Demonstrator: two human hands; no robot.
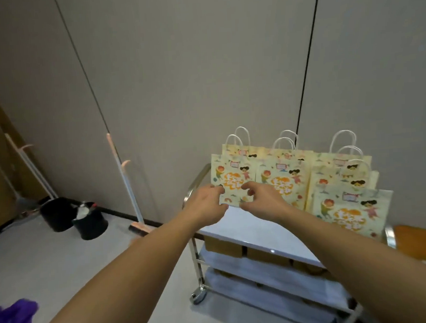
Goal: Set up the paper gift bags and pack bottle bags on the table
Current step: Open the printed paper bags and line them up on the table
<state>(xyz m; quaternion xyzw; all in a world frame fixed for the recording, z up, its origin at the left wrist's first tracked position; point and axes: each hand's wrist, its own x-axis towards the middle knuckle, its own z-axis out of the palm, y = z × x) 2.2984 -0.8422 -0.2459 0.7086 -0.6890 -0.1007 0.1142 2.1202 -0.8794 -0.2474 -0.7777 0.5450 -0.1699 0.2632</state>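
Both arms stretch out over the cart [256, 231]; left hand [207, 206] and right hand [261, 198] have fingers loosely curled at the bottom edge of the leftmost gift bag [233, 182], tbh can't tell if they're actually pinching it or just touching. That bag stands at the cart's far left w/ more gift bags [333, 186] lined up to its right, all by the wall [201, 74] behind the cart. Imo the risk is nudging one bag tips its neighbors, bc they're light paper and touching.
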